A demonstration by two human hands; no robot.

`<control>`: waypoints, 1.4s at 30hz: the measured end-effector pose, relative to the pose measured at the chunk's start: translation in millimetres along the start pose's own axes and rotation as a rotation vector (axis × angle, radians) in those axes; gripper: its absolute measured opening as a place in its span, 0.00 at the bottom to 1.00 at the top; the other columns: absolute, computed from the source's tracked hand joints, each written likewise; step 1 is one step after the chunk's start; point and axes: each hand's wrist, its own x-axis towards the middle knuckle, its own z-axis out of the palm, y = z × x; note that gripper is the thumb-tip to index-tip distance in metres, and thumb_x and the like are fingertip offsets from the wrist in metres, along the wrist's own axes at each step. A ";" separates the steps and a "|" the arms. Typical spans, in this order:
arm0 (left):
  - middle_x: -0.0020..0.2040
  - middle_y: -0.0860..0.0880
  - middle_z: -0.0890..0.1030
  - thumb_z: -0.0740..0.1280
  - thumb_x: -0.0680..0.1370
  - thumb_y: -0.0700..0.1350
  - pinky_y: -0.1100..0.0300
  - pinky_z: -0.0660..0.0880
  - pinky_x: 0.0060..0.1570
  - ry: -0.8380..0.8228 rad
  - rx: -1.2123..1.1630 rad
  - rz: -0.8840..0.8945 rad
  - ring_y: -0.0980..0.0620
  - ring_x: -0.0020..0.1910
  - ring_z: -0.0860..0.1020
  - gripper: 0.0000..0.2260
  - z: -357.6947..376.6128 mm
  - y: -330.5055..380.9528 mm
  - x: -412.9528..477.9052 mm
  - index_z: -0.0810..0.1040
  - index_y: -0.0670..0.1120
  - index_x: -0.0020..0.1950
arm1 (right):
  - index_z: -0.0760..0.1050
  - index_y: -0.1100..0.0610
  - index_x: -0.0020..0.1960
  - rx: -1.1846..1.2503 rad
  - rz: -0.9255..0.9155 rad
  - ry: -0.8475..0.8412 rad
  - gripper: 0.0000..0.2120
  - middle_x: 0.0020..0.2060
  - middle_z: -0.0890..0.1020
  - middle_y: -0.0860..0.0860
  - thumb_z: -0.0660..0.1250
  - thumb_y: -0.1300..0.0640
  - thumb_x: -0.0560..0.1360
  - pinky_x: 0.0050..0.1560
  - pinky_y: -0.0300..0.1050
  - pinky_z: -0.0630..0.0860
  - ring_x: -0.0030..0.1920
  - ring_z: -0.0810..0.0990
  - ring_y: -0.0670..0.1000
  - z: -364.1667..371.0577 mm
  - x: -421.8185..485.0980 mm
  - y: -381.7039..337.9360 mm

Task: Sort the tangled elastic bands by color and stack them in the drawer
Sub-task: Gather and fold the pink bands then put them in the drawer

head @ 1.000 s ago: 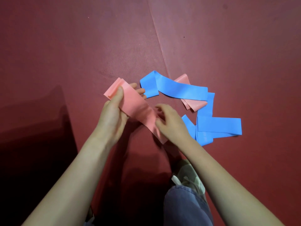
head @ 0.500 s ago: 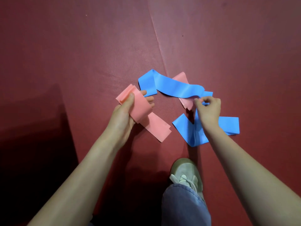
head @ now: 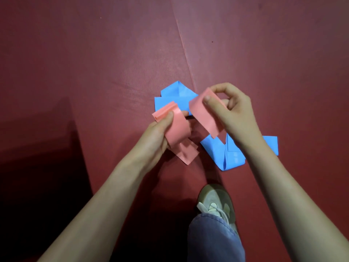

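My left hand (head: 156, 135) grips a folded pink elastic band (head: 176, 132), whose loose end hangs down toward the floor. My right hand (head: 233, 112) pinches a second pink band (head: 204, 115) between thumb and fingers and holds it above the floor. Under both hands lie blue elastic bands (head: 232, 156) on the red mat, one part folded at the back (head: 174, 94) and another spread to the right beneath my right wrist. No drawer is in view.
The floor is a dark red mat (head: 94, 63) with a seam (head: 186, 52) running toward the bands. My shoe (head: 215, 202) and a jeans leg (head: 213, 241) stand just below the bands. A dark shadowed area (head: 37, 167) fills the lower left.
My right hand let go of the first pink band, reached to the blue pile, and has lifted a second pink band out of it. The blue bands shifted and bunched up.
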 end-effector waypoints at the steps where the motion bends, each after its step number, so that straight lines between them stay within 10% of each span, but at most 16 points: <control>1: 0.45 0.47 0.83 0.50 0.81 0.44 0.63 0.78 0.46 0.002 -0.020 0.002 0.56 0.41 0.82 0.16 1.9 1.6 0.7 0.75 0.41 0.55 | 0.74 0.48 0.39 0.048 0.038 -0.040 0.05 0.20 0.77 0.46 0.66 0.57 0.72 0.24 0.34 0.68 0.23 0.73 0.43 2.1 0.2 -0.2; 5: 0.51 0.47 0.79 0.49 0.81 0.45 0.65 0.78 0.43 0.010 -0.033 0.032 0.57 0.42 0.80 0.16 8.4 7.8 0.6 0.72 0.43 0.61 | 0.68 0.53 0.51 0.178 0.182 -0.086 0.07 0.23 0.80 0.50 0.62 0.63 0.76 0.21 0.40 0.72 0.20 0.74 0.48 8.5 -6.5 3.5; 11: 0.42 0.53 0.82 0.50 0.81 0.46 0.66 0.79 0.38 0.014 0.005 0.065 0.60 0.36 0.81 0.14 9.3 7.6 0.0 0.75 0.50 0.49 | 0.61 0.45 0.60 -0.287 0.143 -0.015 0.20 0.36 0.79 0.70 0.63 0.61 0.73 0.39 0.55 0.78 0.31 0.78 0.64 14.8 -21.2 8.7; 16: 0.40 0.51 0.84 0.51 0.80 0.46 0.64 0.79 0.38 -0.024 0.007 0.034 0.58 0.38 0.82 0.15 7.6 3.8 -1.1 0.77 0.44 0.50 | 0.75 0.50 0.37 0.088 0.201 -0.075 0.12 0.30 0.80 0.43 0.59 0.65 0.70 0.35 0.34 0.73 0.32 0.76 0.42 11.9 -19.7 -1.1; 19: 0.38 0.54 0.83 0.51 0.81 0.46 0.65 0.78 0.37 0.026 0.025 0.074 0.59 0.37 0.81 0.15 4.2 6.4 0.6 0.77 0.46 0.48 | 0.77 0.51 0.41 0.266 0.288 -0.222 0.21 0.36 0.79 0.48 0.52 0.65 0.56 0.40 0.39 0.69 0.38 0.73 0.52 2.3 -16.7 -0.5; 26: 0.50 0.49 0.79 0.49 0.81 0.47 0.63 0.77 0.49 0.130 0.023 0.131 0.58 0.44 0.80 0.14 -7.7 11.2 0.6 0.75 0.48 0.50 | 0.65 0.39 0.51 -0.244 -0.065 -0.344 0.25 0.51 0.78 0.57 0.50 0.66 0.64 0.48 0.43 0.74 0.48 0.76 0.58 -0.8 -23.5 -0.2; 33: 0.51 0.48 0.79 0.49 0.81 0.47 0.59 0.77 0.51 0.091 0.016 0.140 0.56 0.44 0.81 0.15 -11.8 14.8 -1.3 0.75 0.47 0.51 | 0.78 0.52 0.41 -0.460 -0.302 -0.177 0.09 0.38 0.74 0.41 0.61 0.49 0.71 0.46 0.35 0.70 0.40 0.72 0.43 8.4 -23.4 -0.9; 38: 0.48 0.48 0.82 0.49 0.81 0.47 0.63 0.79 0.48 0.033 0.032 0.133 0.55 0.44 0.81 0.15 -4.2 16.4 -2.4 0.74 0.46 0.53 | 0.76 0.61 0.44 -0.627 -0.485 -0.128 0.13 0.51 0.77 0.50 0.58 0.52 0.74 0.65 0.40 0.60 0.61 0.66 0.49 11.5 -23.1 -1.6; 42: 0.38 0.51 0.84 0.51 0.80 0.48 0.62 0.78 0.42 0.040 0.031 0.096 0.55 0.39 0.81 0.16 0.5 17.1 -1.5 0.77 0.48 0.47 | 0.74 0.60 0.42 -0.371 -0.240 -0.293 0.14 0.34 0.79 0.51 0.59 0.50 0.73 0.44 0.49 0.73 0.37 0.74 0.48 23.6 -23.9 -16.3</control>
